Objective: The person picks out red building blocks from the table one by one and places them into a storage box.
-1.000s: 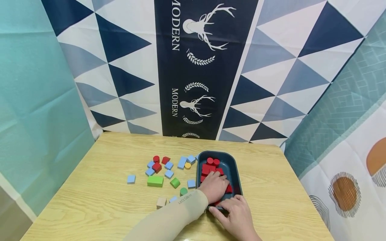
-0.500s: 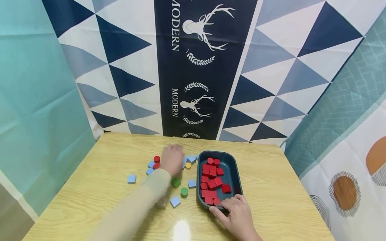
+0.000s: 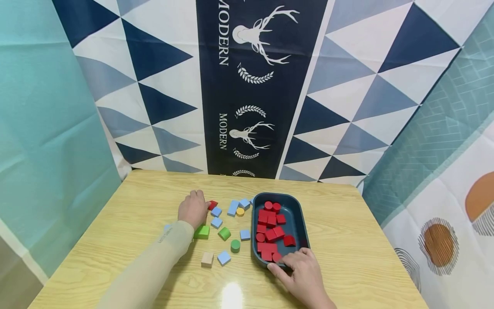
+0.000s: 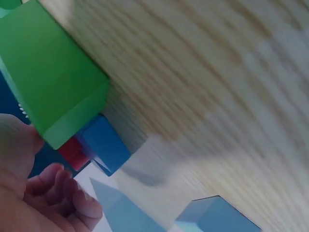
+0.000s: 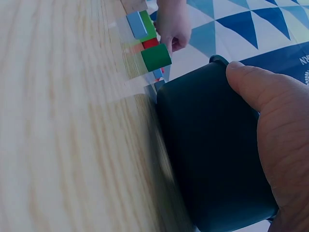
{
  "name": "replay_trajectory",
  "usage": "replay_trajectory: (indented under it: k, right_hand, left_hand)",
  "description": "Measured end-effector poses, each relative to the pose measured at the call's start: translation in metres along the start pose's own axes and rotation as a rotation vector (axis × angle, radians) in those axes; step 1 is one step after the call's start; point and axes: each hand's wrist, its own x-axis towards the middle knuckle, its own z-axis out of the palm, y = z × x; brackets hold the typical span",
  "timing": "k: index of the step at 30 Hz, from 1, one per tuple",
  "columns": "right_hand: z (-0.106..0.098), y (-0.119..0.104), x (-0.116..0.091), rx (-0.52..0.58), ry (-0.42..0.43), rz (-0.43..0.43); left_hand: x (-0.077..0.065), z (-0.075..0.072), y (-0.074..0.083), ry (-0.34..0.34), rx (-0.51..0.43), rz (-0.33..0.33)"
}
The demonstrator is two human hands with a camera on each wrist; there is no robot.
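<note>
My left hand (image 3: pixel 193 208) is over the left cluster of blocks, covering some of them in the head view. In the left wrist view its fingers (image 4: pixel 63 193) are loosely bent and apart from the thumb, beside a red block (image 4: pixel 75 153), a blue block (image 4: pixel 105 145) and a large green block (image 4: pixel 58 72). Another red block (image 3: pixel 212 205) lies just right of that hand. My right hand (image 3: pixel 301 272) grips the near rim of a dark tray (image 3: pixel 299 223), thumb outside and fingers over the edge. Several red blocks (image 3: pixel 272 234) lie inside the tray.
Between hand and tray lie several light blue blocks (image 3: pixel 233 208), a yellow cylinder (image 3: pixel 240 212), a green half-round block (image 3: pixel 224 233) and a green cylinder (image 3: pixel 235 246). A plain wooden cube (image 3: pixel 207 259) sits nearer. Patterned cloth (image 3: pixel 247 86) hangs behind the table.
My left hand has left the tray and moved left to the block cluster, uncovering the red blocks in the tray. My right hand has stayed on the tray's rim.
</note>
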Motion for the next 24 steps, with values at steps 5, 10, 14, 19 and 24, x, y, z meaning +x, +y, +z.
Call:
replay_trajectory:
  k: [5, 10, 14, 19, 24]
  right_hand:
    - [0.001, 0.000, -0.001, 0.006, -0.022, 0.023]
    - [0.001, 0.001, 0.001, 0.010, -0.029, 0.034]
    - [0.000, 0.000, 0.002, 0.013, -0.030, 0.025]
    - [-0.001, -0.002, 0.003, 0.013, -0.024, 0.020]
    - [-0.003, -0.003, 0.003, 0.013, -0.014, 0.024]
  left_hand:
    - [-0.003, -0.003, 0.006, -0.093, 0.012, -0.010]
    - [-0.009, -0.010, 0.011, -0.120, 0.017, 0.040]
    - [-0.014, -0.021, 0.016, -0.140, 0.040, 0.075]
    - [-0.018, -0.046, 0.035, -0.037, 0.043, 0.169]
    - [-0.028, -0.061, 0.079, 0.025, -0.085, 0.326]
